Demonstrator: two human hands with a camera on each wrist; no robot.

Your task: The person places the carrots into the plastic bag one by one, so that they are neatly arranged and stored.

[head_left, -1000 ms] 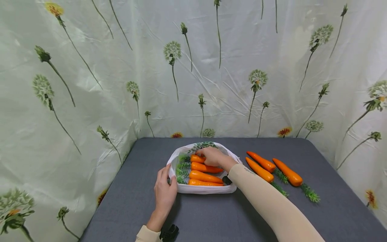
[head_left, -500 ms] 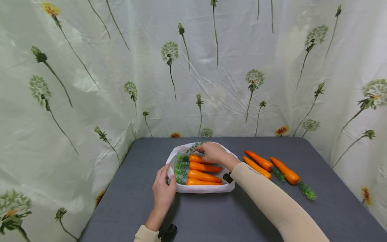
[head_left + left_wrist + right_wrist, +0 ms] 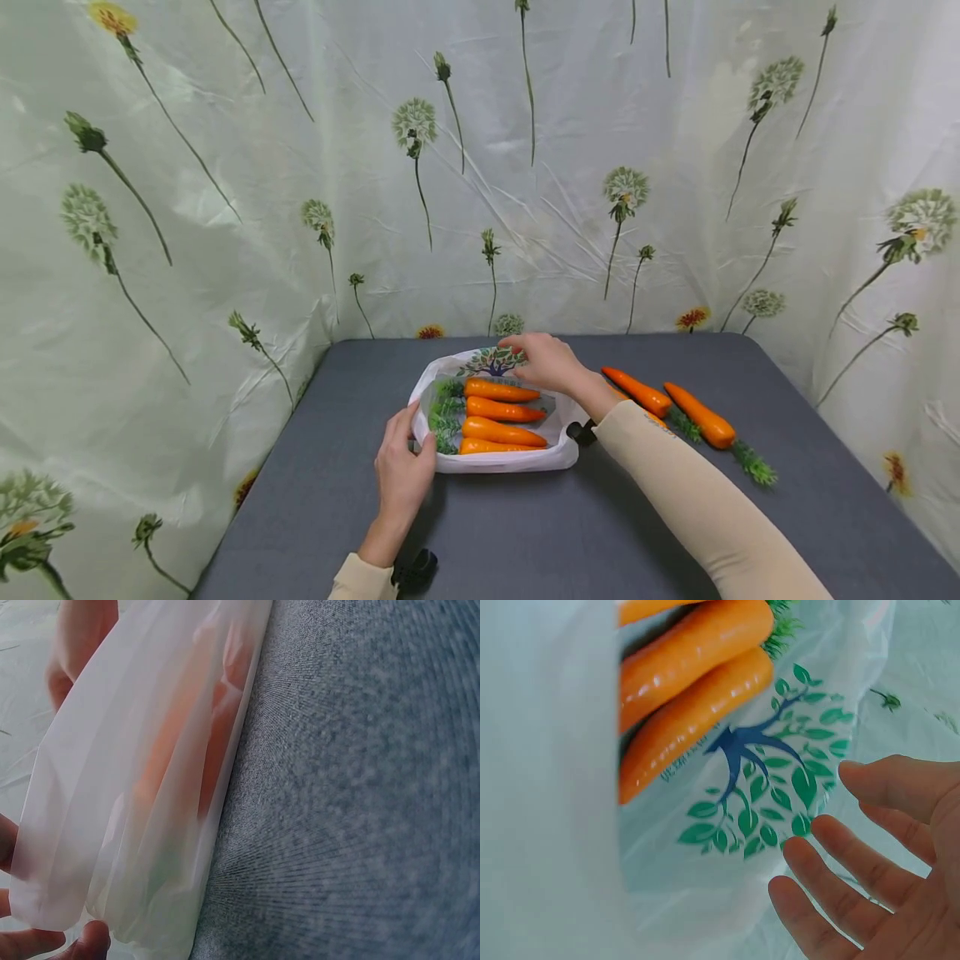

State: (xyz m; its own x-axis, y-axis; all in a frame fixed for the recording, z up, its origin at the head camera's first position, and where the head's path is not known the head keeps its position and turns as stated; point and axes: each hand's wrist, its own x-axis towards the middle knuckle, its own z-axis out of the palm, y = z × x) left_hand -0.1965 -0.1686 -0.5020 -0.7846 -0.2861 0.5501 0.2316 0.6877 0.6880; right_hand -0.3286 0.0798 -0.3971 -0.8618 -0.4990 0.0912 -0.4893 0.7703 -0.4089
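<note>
A white plastic bag [image 3: 501,463] with a green leafy tree print lies with its mouth spread wide on the table. Several orange carrots [image 3: 504,409] with green tops rest inside it, side by side, tips to the right. My left hand [image 3: 403,467] holds the bag's left rim between fingers and thumb; in the left wrist view the fingertips [image 3: 93,936] show at the film's edge. At the far right rim, my right hand [image 3: 553,363] hovers over the printed wall, fingers apart and slightly bent, holding nothing. In the right wrist view its fingertips [image 3: 801,855] overlap the bag's far edge.
Three more carrots [image 3: 701,415] lie on the grey table [image 3: 525,533] right of the bag, one partly hidden by my right sleeve [image 3: 697,492]. A pale curtain [image 3: 480,167] with dandelion prints hangs behind the table and along its sides.
My right hand has lifted up from the far carrot in the bag and shifted to the right, towards the far rim. The left hand stays at the left rim.
</note>
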